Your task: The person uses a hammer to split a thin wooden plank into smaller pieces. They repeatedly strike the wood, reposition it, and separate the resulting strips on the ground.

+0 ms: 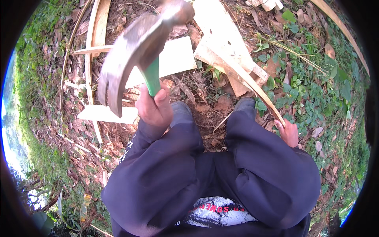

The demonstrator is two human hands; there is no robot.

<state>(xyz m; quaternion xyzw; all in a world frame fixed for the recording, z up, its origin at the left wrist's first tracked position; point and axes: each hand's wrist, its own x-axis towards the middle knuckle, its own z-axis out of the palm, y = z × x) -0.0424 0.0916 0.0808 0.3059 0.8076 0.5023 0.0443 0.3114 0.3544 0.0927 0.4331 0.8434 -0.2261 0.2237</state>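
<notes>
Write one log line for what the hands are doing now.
left hand: grips raised claw hammer | right hand: holds thin wooden strip | ground: wood scraps, leaves

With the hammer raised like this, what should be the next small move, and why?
Probably bring the hammer down onto the pale boards ahead. The left hand grips its green handle with the head lifted high, while the right hand steadies a thin wooden strip joined to those boards.
</notes>
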